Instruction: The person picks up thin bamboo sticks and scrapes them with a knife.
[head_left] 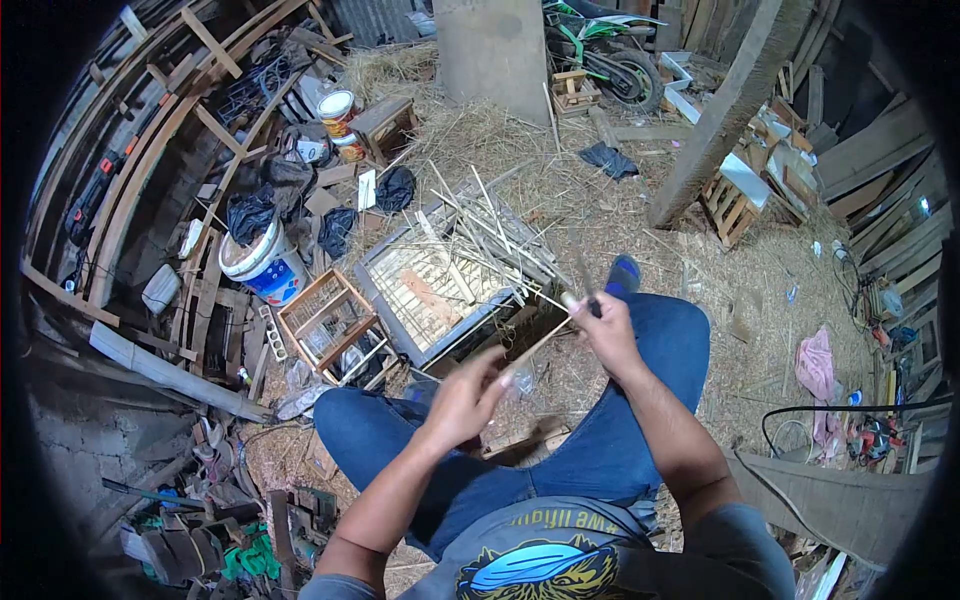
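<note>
My right hand (607, 335) is closed around the dark handle of a knife (590, 290), its blade pointing up and away from me. A thin pale wooden strip (543, 343) slants between my hands, its far end by my right thumb. My left hand (468, 398), slightly blurred, pinches the near end of that strip between thumb and fingers. Just beyond both hands, a low wire-mesh box with a grey frame (440, 345) bears a loose pile of thin sticks (490, 235) and a flat wooden piece (428, 297).
A small wooden cage frame (328, 325) and a white bucket (262, 262) stand left of the mesh box. A leaning wooden post (725, 120) rises at right, near a slatted crate (735, 205). A motorcycle (605, 55) is at the back. Straw and shavings cover the floor.
</note>
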